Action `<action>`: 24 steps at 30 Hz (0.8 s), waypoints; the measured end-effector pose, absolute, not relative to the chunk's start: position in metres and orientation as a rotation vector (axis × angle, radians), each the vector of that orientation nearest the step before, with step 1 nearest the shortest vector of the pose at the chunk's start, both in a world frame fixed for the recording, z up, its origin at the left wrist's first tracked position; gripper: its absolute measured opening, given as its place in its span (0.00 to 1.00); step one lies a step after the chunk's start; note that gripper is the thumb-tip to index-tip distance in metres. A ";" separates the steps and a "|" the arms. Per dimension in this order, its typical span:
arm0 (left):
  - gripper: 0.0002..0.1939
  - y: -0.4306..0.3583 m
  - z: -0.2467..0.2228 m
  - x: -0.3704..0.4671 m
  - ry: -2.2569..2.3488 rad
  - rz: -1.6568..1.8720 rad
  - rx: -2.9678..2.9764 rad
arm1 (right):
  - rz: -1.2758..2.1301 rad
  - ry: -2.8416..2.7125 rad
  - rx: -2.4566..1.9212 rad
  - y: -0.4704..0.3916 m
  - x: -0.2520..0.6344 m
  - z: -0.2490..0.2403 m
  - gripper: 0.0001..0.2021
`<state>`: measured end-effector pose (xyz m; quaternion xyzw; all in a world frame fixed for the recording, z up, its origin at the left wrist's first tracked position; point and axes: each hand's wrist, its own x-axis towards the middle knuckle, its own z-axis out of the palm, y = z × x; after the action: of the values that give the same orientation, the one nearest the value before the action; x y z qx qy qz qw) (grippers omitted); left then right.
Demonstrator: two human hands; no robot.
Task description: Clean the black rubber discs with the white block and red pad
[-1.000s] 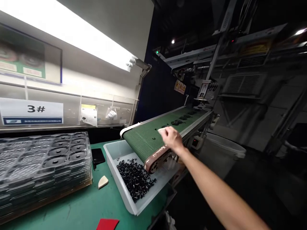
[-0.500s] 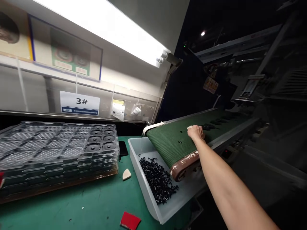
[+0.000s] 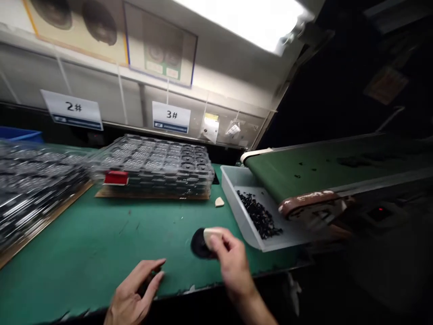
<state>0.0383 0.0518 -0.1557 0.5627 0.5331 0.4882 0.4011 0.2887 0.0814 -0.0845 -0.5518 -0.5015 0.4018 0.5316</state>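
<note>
Now back from the conveyor (image 3: 304,171), my right hand (image 3: 230,262) pinches a black disc (image 3: 200,244) (pale pad on top) at the bench's front edge; my left hand (image 3: 133,289) rests beside it, fingers loosely apart.

The right hand (image 3: 230,257) is reaching forward from the lower edge, its fingers curling closed in a pinch. The left hand (image 3: 135,289) is lying low beside it, fingers loosely extended and spread.

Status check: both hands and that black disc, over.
Right hand pinching black disc and a pale wedge tool above the green mat. Left hand open, resting on mat. Nothing between them.
</note>
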 end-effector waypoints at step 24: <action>0.33 -0.101 -0.104 -0.041 1.070 1.125 0.455 | 0.789 -2.006 -1.237 -0.067 0.172 -0.063 0.09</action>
<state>-0.0406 -0.1013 -0.1044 0.2036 0.4786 0.5031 0.6902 0.1717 -0.0667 -0.0630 -0.4713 -0.7640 0.3005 0.3223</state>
